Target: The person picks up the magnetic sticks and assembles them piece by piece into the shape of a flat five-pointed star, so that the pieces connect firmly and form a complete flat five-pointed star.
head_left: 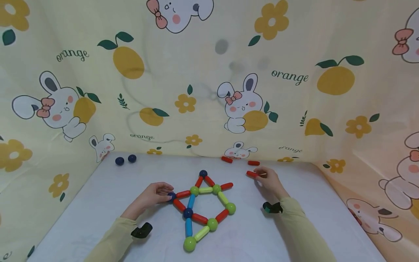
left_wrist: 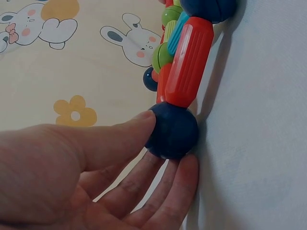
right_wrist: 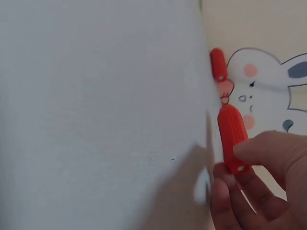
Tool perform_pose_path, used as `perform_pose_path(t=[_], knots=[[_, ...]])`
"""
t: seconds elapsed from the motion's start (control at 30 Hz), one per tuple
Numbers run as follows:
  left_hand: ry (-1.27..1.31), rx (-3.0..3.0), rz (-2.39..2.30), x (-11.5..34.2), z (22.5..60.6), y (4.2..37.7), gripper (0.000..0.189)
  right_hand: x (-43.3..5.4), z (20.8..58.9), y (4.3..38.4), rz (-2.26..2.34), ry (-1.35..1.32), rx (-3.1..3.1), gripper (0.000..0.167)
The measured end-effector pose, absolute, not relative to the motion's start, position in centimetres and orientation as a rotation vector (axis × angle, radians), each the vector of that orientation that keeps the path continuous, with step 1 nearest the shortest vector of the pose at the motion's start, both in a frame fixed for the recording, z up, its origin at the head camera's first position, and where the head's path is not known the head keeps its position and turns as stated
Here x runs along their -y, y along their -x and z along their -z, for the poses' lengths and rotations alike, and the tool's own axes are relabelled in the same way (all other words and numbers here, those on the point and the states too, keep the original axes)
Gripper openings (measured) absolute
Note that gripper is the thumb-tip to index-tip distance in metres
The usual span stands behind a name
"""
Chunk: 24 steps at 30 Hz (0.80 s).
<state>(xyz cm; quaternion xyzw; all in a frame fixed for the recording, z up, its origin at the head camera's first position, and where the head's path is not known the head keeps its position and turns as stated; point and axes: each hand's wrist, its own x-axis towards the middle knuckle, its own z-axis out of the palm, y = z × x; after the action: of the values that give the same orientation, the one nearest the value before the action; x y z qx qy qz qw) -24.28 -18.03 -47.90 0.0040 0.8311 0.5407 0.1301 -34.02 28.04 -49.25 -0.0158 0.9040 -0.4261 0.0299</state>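
Note:
My left hand point(head_left: 153, 196) pinches a dark blue ball point(left_wrist: 173, 133) between thumb and fingers, at the left corner of a flat frame of balls and rods. Two red rods join that ball to a green ball point(head_left: 194, 190) and another dark blue ball point(head_left: 188, 213). Blue, red and light green rods link the remaining balls; a dark blue one point(head_left: 203, 174) tops the far point. From the upper right green ball point(head_left: 216, 189) one red rod point(head_left: 227, 186) sticks out with a free end. My right hand point(head_left: 271, 182) holds a loose red rod point(right_wrist: 232, 136) by one end.
Two red rods, one at the left point(head_left: 227, 159) and one at the right point(head_left: 253, 163), lie along the table's far edge. Two loose dark blue balls point(head_left: 119, 161) sit at the far left. A printed curtain point(head_left: 203, 91) hangs behind and at the sides of the white table point(head_left: 255, 240).

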Motion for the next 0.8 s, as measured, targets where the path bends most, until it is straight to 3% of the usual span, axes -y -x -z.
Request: perform_pose_path(t=[0.27, 0.8], knots=[[-0.022, -2.414, -1.568, 18.1, 48.0, 24.4, 0.031, -27.9, 48.4, 31.6, 1.415, 0.129, -2.61, 0.028], [-0.041, -2.417, -1.572, 18.2, 48.1, 24.3, 0.031, -26.2, 47.1, 28.0, 1.315, 0.545, -2.267, 0.025]])
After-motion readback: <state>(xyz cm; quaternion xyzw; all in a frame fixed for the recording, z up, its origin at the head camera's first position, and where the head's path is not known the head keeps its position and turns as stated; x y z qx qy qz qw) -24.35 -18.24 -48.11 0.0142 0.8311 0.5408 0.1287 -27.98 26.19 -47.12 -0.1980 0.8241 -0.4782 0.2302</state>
